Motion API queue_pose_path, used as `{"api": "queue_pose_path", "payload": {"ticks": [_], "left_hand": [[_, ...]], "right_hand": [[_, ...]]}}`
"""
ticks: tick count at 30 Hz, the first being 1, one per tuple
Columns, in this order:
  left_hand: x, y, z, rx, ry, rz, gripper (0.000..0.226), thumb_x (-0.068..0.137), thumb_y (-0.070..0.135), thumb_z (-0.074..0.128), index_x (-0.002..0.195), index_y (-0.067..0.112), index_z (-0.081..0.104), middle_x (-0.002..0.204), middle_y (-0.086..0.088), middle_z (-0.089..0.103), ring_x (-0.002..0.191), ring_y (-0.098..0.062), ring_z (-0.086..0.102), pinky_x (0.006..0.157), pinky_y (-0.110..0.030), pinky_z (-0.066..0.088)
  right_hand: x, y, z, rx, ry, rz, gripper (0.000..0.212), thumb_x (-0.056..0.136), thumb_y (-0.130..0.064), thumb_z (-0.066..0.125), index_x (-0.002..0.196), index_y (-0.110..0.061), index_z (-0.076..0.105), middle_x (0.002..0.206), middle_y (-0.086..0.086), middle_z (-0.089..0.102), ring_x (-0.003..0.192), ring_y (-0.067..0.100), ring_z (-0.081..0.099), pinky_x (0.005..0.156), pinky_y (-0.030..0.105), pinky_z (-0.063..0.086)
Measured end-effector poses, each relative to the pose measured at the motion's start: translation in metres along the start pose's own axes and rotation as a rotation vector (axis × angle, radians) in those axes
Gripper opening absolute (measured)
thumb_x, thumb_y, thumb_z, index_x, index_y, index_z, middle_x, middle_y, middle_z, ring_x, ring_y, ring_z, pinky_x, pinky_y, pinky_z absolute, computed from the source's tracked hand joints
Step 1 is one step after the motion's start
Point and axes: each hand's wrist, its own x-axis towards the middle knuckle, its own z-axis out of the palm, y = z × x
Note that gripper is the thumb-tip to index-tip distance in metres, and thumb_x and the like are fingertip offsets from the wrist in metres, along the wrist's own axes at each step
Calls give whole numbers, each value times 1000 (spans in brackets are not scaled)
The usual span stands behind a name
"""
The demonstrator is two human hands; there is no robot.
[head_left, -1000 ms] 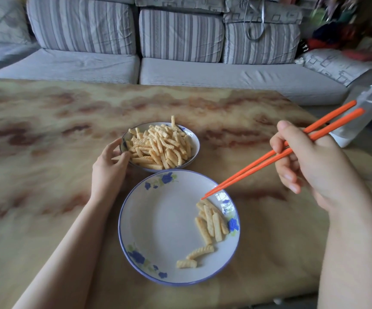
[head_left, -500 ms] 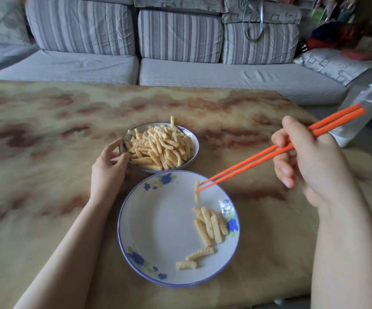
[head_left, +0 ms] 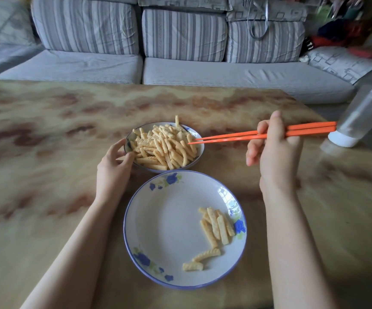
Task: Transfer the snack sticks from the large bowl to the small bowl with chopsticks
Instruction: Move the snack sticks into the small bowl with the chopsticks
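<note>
The orange plastic chopsticks have swung from the big blue-flowered white bowl to the little white bowl behind it. The right hand grips them; the left hand holds that bowl. Yellow crinkly snack sticks lie front-to-back at the big bowl's right, nearest the right hand.

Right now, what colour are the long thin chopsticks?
Bright orange, both long thin chopsticks, seen in the head view.

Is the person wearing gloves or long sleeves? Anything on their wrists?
No. The left hand and the right hand are both bare, with no gloves and no rings that show. The left forearm and right forearm are bare too: no sleeves, watch or bracelet in view.
</note>
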Motion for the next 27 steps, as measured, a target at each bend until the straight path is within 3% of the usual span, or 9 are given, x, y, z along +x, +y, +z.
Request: {"api": "queue_pose_path", "payload": {"ticks": [5,11,17,21,27], "left_hand": [[-1,1,0,9,7,3,40,92,15,54,130,25,57,105,0,67,70,-15,63,52,-2,40],[-2,3,-1,14,3,-2,38,92,15,55,129,24,58,104,1,66,63,-1,61,52,-1,40],[-2,3,-1,-6,-12,-11,40,92,16,55,130,27,57,108,0,67,77,-23,66,60,-14,47],[-3,3,0,-13,-14,-16,40,91,17,55,130,28,57,109,-1,67,79,-27,67,74,-29,49],[-3,4,0,2,-11,-16,41,91,16,55,130,27,57,108,-1,66,77,-24,66,75,-26,45]], "right_hand": [[-1,11,6,-25,-72,31,42,102,-29,41,64,-13,47,37,0,42,30,18,39,36,23,30],[2,1,-6,-19,-76,6,40,102,-28,41,66,-11,47,43,7,41,29,18,38,35,19,27],[5,-21,-29,-143,-252,50,42,101,-31,40,64,-13,46,33,0,39,27,18,32,36,16,24],[3,-31,-42,-247,-409,95,43,101,-34,42,65,-11,47,35,2,36,28,19,28,34,18,24],[0,-45,-55,-330,-470,98,43,100,-34,42,65,-9,45,34,3,34,26,18,26,33,16,22]]}}
